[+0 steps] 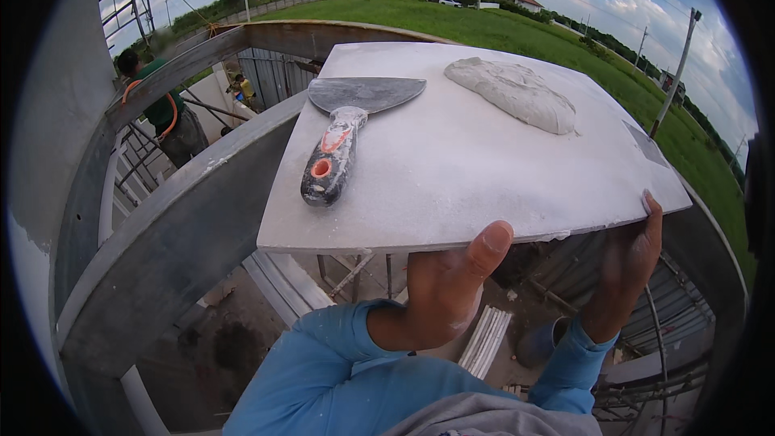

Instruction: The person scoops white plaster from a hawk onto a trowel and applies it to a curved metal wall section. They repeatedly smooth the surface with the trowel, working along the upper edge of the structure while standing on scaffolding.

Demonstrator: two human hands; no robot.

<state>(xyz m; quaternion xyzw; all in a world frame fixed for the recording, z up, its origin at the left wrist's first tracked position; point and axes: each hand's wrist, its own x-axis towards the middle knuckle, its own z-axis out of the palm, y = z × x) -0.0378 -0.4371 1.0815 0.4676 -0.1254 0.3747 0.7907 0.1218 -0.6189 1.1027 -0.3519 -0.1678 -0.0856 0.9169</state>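
A flat white board lies level in front of me, its far left part over or against a grey beam. My left hand grips the near edge, thumb up against the rim and fingers hidden underneath. At the near right corner, my right hand holds the board with fingertips showing at the edge. On the board's left rests a wide putty knife with a grey blade and a smeared black-and-orange handle. A mound of grey putty sits on its far right part. Neither hand touches the knife or the putty.
Grey beams frame the opening around me. Far below are a bucket, white strips and scaffold poles. At the left, a person in green stands by an orange hose; another person is farther off. Grass spreads beyond.
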